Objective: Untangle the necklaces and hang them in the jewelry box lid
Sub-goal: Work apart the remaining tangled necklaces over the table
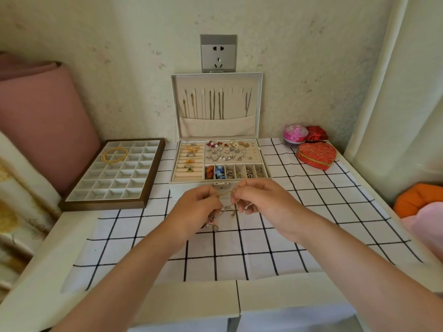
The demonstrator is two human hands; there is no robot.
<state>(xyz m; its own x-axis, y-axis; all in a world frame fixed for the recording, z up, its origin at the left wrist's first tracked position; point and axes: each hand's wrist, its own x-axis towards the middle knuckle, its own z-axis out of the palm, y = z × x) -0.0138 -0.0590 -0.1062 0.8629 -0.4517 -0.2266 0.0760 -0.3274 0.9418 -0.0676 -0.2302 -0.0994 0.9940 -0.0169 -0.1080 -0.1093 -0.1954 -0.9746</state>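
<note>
My left hand [195, 209] and my right hand [262, 202] meet just in front of the open jewelry box [219, 161]. Both pinch a tangled bunch of necklaces [226, 207]; a thin gold chain [225, 193] stretches between the fingertips, and beaded ends dangle below my left hand. The upright box lid [217, 105] stands against the wall, with several chains hanging on its hooks above a fabric pocket. Most of the tangle is hidden by my fingers.
A brown-framed grid tray [112, 174] with gold bangles lies at the left. A red heart-shaped box [316, 154], a pink container [294, 133] and a small red box sit at the right. A checked cloth [239, 248] covers the table. A wall socket [218, 53] is above the lid.
</note>
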